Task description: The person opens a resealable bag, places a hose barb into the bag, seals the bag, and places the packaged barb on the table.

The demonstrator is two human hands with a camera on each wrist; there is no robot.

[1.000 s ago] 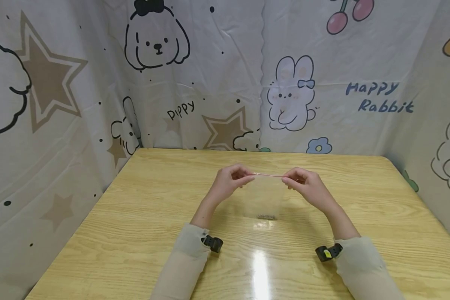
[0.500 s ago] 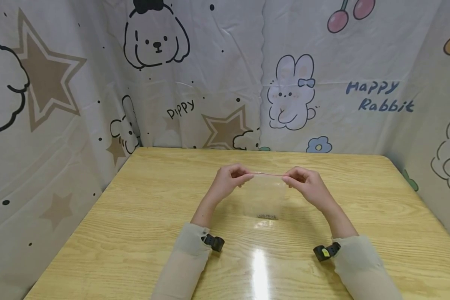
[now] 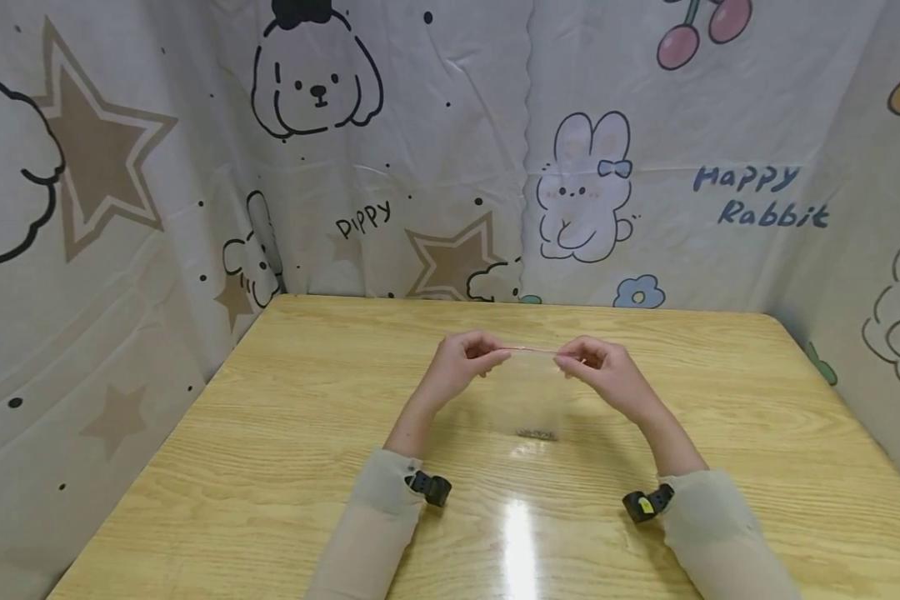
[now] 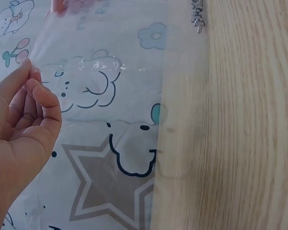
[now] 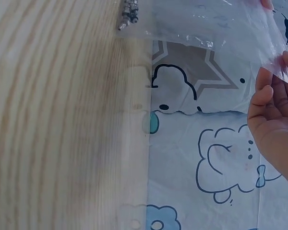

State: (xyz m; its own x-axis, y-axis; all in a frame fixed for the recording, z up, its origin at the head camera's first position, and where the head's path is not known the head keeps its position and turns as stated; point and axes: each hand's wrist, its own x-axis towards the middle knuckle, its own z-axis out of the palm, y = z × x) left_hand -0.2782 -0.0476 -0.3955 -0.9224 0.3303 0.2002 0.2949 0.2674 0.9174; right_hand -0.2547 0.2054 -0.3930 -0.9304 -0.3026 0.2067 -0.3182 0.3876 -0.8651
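A clear plastic zip bag (image 3: 528, 392) with a reddish strip along its top edge hangs upright between both hands. Small dark metal pieces, perhaps screws, (image 3: 536, 434) lie gathered along its bottom; they also show through the plastic in the right wrist view (image 5: 128, 14). My left hand (image 3: 459, 364) pinches the top left corner between thumb and forefinger. At the top right corner, my right hand (image 3: 604, 373) pinches the strip in the same way. Whether the bag's bottom touches the table is hard to tell.
A light wood-grain table (image 3: 285, 467) spreads under the hands. Behind it and at both sides hangs a white cartoon-printed curtain (image 3: 450, 108). A black strap with a small device sits on each wrist, the left one (image 3: 429, 487) and the right one (image 3: 647, 503).
My right hand has slid slightly left along the top edge, so the hands are a little closer. The left hand has hardly moved. Both still hold the bag.
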